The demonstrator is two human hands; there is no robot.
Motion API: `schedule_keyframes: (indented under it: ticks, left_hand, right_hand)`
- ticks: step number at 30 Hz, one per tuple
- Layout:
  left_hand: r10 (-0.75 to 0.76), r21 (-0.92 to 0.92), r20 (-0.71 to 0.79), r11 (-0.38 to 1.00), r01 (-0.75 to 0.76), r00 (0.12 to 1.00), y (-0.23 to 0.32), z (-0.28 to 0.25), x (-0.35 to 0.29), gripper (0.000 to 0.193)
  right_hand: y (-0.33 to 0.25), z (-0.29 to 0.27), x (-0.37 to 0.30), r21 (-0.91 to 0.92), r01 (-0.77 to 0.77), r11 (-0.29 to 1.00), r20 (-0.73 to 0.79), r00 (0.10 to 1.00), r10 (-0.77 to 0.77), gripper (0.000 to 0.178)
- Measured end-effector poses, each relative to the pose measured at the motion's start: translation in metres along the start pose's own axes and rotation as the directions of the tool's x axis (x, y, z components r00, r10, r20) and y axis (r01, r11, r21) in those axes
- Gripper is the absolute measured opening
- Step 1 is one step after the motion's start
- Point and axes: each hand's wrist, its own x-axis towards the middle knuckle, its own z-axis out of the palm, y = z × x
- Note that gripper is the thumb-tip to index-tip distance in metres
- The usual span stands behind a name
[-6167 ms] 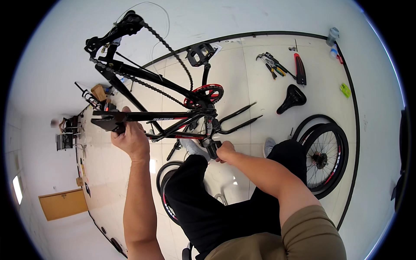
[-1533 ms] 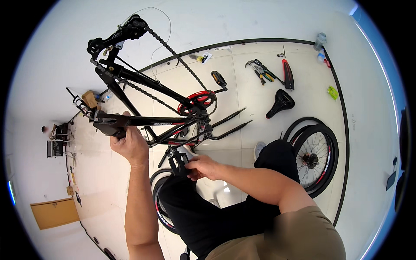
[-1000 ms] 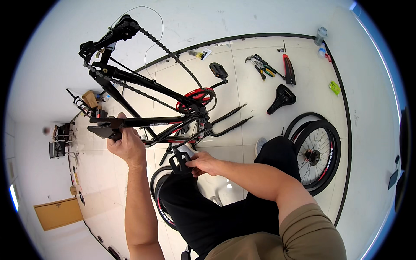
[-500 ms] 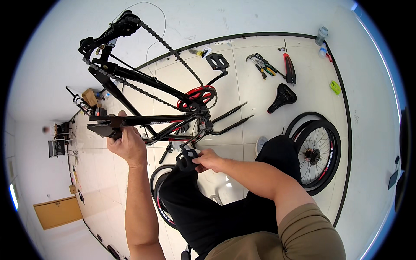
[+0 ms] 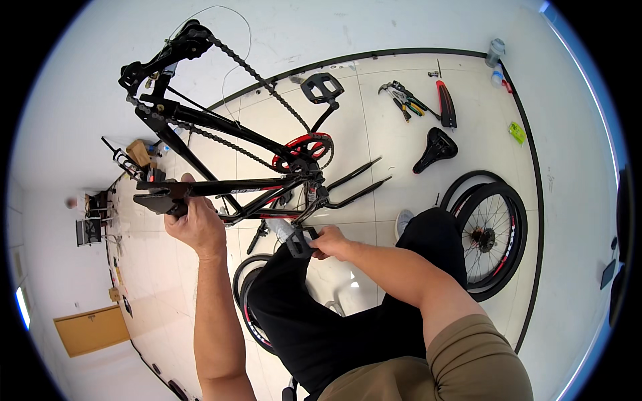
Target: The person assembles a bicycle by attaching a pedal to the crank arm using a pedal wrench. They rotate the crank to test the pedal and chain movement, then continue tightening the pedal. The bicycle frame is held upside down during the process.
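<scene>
A black bicycle frame (image 5: 221, 124), without wheels, is held up in front of me. My left hand (image 5: 200, 226) is wrapped around the black left end of its near tube. Fingers of my right hand (image 5: 330, 242) are closed on the near black pedal (image 5: 298, 243), just above my knee. On the far side, a second pedal (image 5: 322, 88) sticks out on its crank arm. Between the two is a red chainring (image 5: 283, 148). A slack chain (image 5: 251, 69) runs from it to the derailleur end (image 5: 190, 41) at the upper left.
On the tiled floor at right lie a saddle (image 5: 436, 148), pliers and other hand tools (image 5: 406, 101), a black-and-red mudguard (image 5: 447, 105) and wheels (image 5: 487, 235). Another wheel (image 5: 249, 304) is beside my leg. A thin cable (image 5: 249, 40) loops near the wall. A bottle (image 5: 495, 52) stands in the far corner.
The near pedal and my right hand have shifted slightly right. The far pedal has swung up and left as the cranks turned. My left hand keeps its grip with the frame nearly still.
</scene>
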Motion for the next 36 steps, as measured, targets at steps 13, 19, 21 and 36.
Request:
schedule_keyframes:
  ticks: [13,19,21,36]
  left_hand:
    - [0.002,-0.017,0.021,1.0,-0.002,1.0,-0.006,-0.005,0.0,0.008]
    - [-0.018,-0.039,0.015,0.999,0.019,1.0,-0.003,-0.003,0.0,0.006]
    - [-0.029,-0.051,0.024,0.998,0.031,0.999,-0.006,-0.005,0.001,0.006]
    - [0.057,0.002,0.012,0.998,-0.057,0.998,-0.023,-0.009,0.005,0.013]
  right_hand:
    - [0.003,-0.038,0.009,-0.172,-0.023,0.985,-0.196,0.98,-0.011,0.016]
    - [0.013,-0.056,0.02,-0.198,-0.003,0.98,-0.301,0.952,-0.058,0.01]
    - [0.013,-0.058,0.02,-0.252,-0.004,0.968,-0.318,0.945,-0.08,0.01]
    - [0.019,-0.109,0.037,-0.459,-0.148,0.876,-0.438,0.896,-0.078,0.033]
